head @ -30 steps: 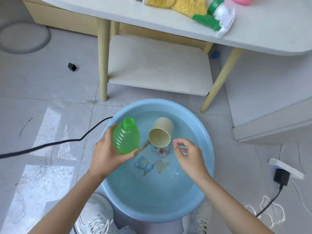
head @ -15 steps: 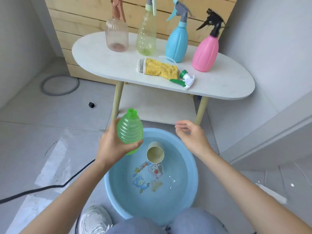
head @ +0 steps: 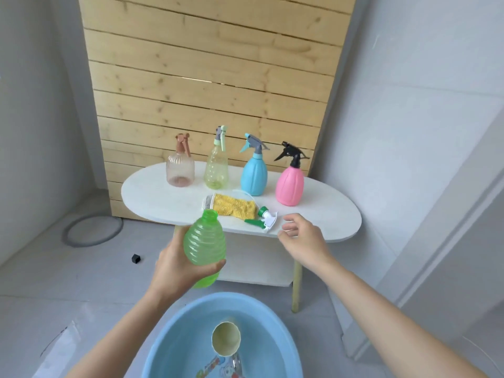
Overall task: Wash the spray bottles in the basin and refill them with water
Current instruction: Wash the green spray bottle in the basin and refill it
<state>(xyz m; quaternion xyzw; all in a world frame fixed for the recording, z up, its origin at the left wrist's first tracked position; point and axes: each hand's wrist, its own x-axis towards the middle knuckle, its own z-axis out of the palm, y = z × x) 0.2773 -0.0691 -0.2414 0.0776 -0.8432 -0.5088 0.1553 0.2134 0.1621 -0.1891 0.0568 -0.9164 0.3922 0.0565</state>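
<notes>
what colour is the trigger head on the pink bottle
Black: the trigger head on the pink bottle, seen best in the head view.

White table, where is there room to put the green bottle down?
The white table is bare at its left end, beside the brown spray bottle, and at its right end, past the pink spray bottle. The middle front is crowded: yellow cloth and green spray head.

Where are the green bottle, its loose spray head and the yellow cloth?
green bottle (head: pixel 204 246), head view, ribbed body.
spray head (head: pixel 268 219), head view, white housing.
yellow cloth (head: pixel 234 206), head view, its middle.
</notes>
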